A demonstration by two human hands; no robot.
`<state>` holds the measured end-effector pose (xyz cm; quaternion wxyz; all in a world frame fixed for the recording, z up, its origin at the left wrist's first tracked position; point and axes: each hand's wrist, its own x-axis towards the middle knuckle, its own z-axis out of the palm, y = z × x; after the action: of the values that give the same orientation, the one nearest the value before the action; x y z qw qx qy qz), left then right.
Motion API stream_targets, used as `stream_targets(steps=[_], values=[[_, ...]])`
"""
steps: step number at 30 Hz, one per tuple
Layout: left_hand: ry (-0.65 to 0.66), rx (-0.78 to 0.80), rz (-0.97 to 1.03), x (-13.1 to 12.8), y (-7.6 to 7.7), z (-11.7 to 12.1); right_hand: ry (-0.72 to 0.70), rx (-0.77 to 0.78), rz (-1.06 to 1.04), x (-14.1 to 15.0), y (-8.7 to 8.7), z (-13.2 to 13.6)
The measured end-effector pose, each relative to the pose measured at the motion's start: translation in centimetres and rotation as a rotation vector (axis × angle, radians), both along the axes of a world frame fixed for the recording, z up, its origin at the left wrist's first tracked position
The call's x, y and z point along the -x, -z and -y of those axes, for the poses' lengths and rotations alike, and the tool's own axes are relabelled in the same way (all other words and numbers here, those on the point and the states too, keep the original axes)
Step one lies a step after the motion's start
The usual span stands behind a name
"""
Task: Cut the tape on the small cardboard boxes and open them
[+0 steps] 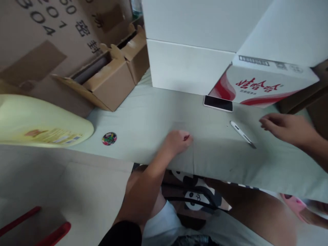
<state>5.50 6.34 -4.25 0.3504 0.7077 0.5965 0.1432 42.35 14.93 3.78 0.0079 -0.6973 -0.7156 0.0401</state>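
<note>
"What's nearest?"

"The left hand (179, 141), just in from the bench's (159, 109) near edge, fingers curled closed; I can't tell whether they hide anything. Left along that edge lies a round badge (109, 138), near a yellow bottle (48, 119)."

"And the white cutter (238, 130)?"

"Right of the left hand, untouched, dark tip slanting toward the near edge. Beside it is the right hand (284, 126), fingers loosely curled, nothing seen in them; blur hides how tightly."

"Which step is this?"

"A pause, I'd judge. Taking the cutter would call for opening the right fingers and gripping the handle, away from the tip."

"Room?"

"Good gaps either side of the left hand. Farther back, a phone (218, 103) and a printed box (266, 82) limit reach."
</note>
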Motion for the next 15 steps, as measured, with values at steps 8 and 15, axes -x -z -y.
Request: stream_targets(steps=[8, 15], values=[[-0.053, -0.034, 0.060, 2.5, -1.3, 0.9, -0.666, 0.007, -0.228, 30.6, -2.4, -4.1], [-0.021, 0.025, 0.135, 2.9, -1.5, 1.4, -0.601, -0.073, -0.371, 44.9, -3.8, -11.6]])
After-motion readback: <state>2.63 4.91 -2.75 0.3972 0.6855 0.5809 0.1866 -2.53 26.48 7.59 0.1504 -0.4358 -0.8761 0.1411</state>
